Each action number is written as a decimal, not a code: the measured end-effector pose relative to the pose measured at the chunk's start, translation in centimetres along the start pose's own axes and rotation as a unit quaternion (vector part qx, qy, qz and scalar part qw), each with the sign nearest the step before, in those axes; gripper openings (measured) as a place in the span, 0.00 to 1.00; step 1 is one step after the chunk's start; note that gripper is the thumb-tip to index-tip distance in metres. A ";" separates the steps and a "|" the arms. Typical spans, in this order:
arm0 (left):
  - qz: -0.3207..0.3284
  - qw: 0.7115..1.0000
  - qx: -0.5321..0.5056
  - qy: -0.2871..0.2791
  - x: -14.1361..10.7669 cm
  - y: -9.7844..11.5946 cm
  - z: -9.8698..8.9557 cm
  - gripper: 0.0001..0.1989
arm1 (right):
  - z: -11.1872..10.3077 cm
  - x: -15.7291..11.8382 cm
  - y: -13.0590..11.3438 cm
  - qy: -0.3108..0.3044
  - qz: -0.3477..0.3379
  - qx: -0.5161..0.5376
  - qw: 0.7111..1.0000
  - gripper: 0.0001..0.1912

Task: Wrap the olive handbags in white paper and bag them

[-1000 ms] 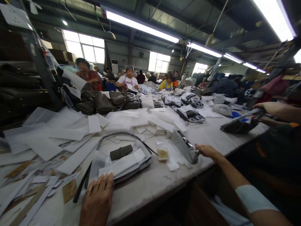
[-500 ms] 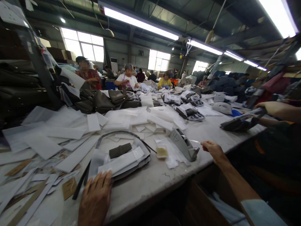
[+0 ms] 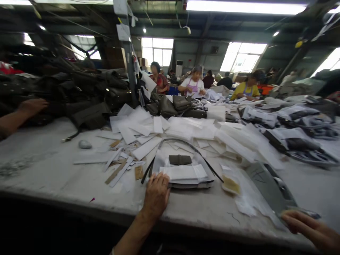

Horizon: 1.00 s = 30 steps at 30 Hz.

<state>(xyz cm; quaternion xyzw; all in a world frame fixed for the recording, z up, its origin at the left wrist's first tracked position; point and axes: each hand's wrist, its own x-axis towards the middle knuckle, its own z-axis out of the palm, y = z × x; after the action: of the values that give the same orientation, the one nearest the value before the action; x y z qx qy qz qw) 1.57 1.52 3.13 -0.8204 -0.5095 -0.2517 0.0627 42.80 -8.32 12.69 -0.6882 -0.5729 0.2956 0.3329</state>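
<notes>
So the bag (image 3: 191,185) is lying on the table (image 3: 196,209), and imo it's only partly wrapped: white strip (image 3: 183,173) laid across it, dark roll (image 3: 180,160) in clear plastic just behind that, but the strap (image 3: 215,173) is still bare and arched around the back. Left hand (image 3: 156,198) has its fingers together, pressed on the bag's near left corner. Right hand (image 3: 310,226) is by the grey tape dispenser (image 3: 265,180), right of the bag (too blurry, can't tell if it's pinching tape). Thin, flat, slightly see-through sheets (image 3: 183,127) behind the bag; soft, matte-looking roll.
</notes>
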 end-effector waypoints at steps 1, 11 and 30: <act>-0.002 1.000 -0.007 -0.003 0.0 0.1 0.0 0.17 | 1.0 1.1 -1.7 -0.033 -0.015 -0.009 0.999 0.18; -0.006 0.999 -0.041 0.000 -0.7 -0.1 0.7 0.19 | 17.7 13.0 -19.3 -0.431 -0.220 -0.159 0.861 0.08; -0.005 0.995 -0.098 0.004 -0.5 -0.8 1.0 0.20 | 28.5 19.8 -20.0 -0.328 -0.467 -0.512 0.642 0.16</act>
<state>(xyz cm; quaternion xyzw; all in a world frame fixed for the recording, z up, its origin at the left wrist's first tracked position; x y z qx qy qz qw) 1.04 1.84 1.86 -0.8189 -0.4866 -0.3040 -0.0168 11.83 17.00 10.89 -0.2478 -0.9498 -0.0336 -0.1880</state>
